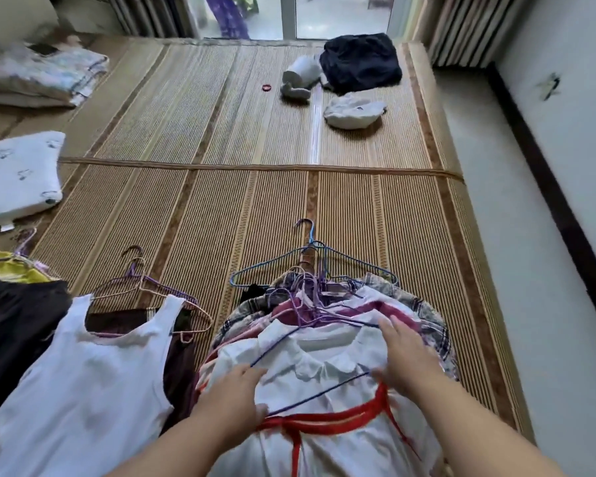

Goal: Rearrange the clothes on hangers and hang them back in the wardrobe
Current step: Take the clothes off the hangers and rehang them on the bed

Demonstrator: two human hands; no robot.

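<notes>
White tank top (93, 373) on wire hangers lies at left on the woven mat (255, 201). Left hand (231, 397) rests on the white collared blouse (327, 370), fingers loosely extended, nothing clasped. The red-trimmed blouse tops a pile of hangered clothes (248, 311) at centre, with a blue wire hanger (310, 266) at the far end. Right hand (403, 352) lies flat on the blouse's right side, fingers straight.

A pile of hangered clothes (324, 359) is laid on a mat (255, 201) under the left hand (231, 397) and the right hand (405, 356). A sleeveless top (93, 380) is spread just left of the left hand, and a bundle (360, 62) is left well beyond the right one.
</notes>
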